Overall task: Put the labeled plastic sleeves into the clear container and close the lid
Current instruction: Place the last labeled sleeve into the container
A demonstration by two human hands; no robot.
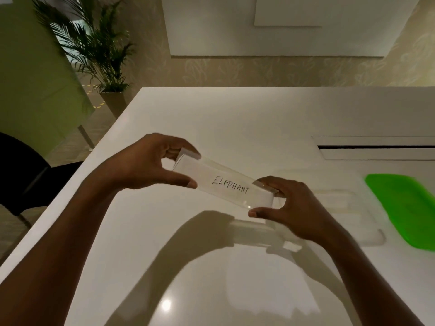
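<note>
White table (211,118); potted palm (94,50) far left; black chair (26,170) beside table.

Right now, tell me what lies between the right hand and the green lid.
In the head view, the clear container sits on the white table between the right hand and green lid.

Warm overhead light – arm shadows and a glare spot on the table (164,118), blurred, warped edges.
</note>
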